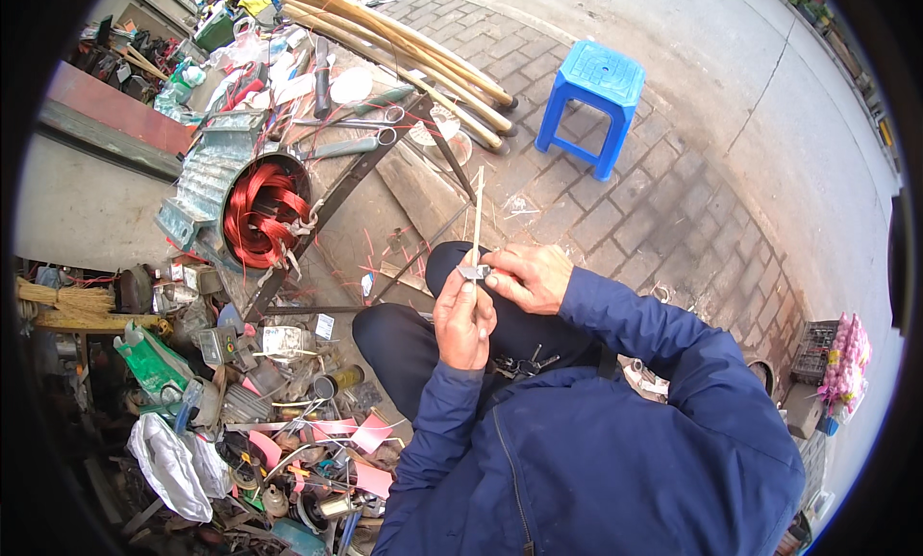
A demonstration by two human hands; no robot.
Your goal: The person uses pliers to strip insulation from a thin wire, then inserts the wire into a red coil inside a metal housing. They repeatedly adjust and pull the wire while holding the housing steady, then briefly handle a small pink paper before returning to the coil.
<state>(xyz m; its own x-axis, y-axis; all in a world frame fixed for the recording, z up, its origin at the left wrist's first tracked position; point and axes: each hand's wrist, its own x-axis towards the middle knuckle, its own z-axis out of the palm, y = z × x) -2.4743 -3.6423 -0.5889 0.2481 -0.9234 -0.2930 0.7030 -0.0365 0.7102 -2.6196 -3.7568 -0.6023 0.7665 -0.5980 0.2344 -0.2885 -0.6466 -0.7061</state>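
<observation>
A pale road (769, 104) is seen farthest beyond the grip, to its right, bordered by brick pavement (663, 210) that is laid nearer. The ground to the left of the grip and below it is covered by a heap of mixed scrap (279, 402). A navy jacket (615, 460) is worn by the seated person, its front seen just below the grip, with dark trousers (404, 349) bent at the knee beside and under it. Several long wooden poles (404, 51) are stacked well beyond the grip, slightly left. To the left, a ribbed grey-green metal casing (197, 176) is set on its side, its round mouth filled with coiled red wire (260, 220). A blue plastic stool (604, 74) is placed beyond the grip, to the right. Among the scrap at lower left, a white bag (173, 465) and a green bag (149, 364) can be made out. At the grip itself, a thin pale stick (479, 205) is pinched between the thumb and fingers of the left hand (463, 327), its length pointed away from the body. A small grey piece (471, 271) is held across the stick, its right end pinched by the right hand (534, 275).
</observation>
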